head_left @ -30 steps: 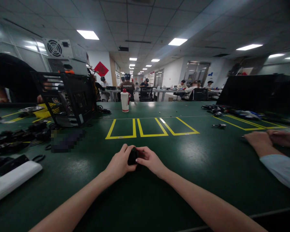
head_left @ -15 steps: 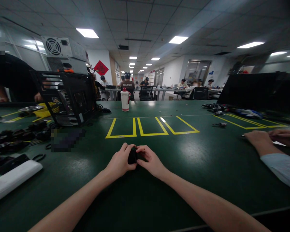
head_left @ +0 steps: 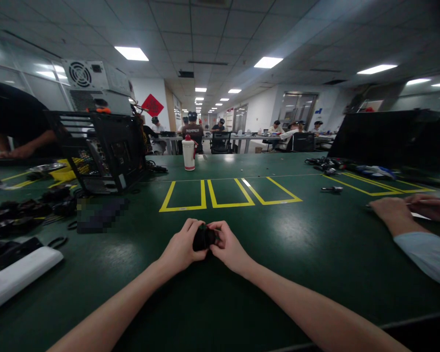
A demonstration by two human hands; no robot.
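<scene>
Just above the green table (head_left: 161,313), a small black object (head_left: 202,238) sits between my two hands. My left hand (head_left: 180,247) wraps it from the left, with the thumb below and the fingers over the top. From the other side, the fingertips of my right hand (head_left: 230,248) pinch its right end. A rounded dark part shows between the hands; the object's exact kind cannot be made out. Beyond my hands, yellow tape outlines (head_left: 230,204) mark the tabletop.
A black computer case (head_left: 102,151) stands at left, near dark cables and parts (head_left: 18,215) and a white power strip (head_left: 22,276). A white bottle (head_left: 189,155) stands farther back. At right are a metal tool (head_left: 332,189), a co-worker's hands (head_left: 396,212) and dark monitors (head_left: 370,142).
The right fingers have shifted slightly right, and more of the black object shows between my hands. At far left, another person's arms have moved, with the hands now close together.
</scene>
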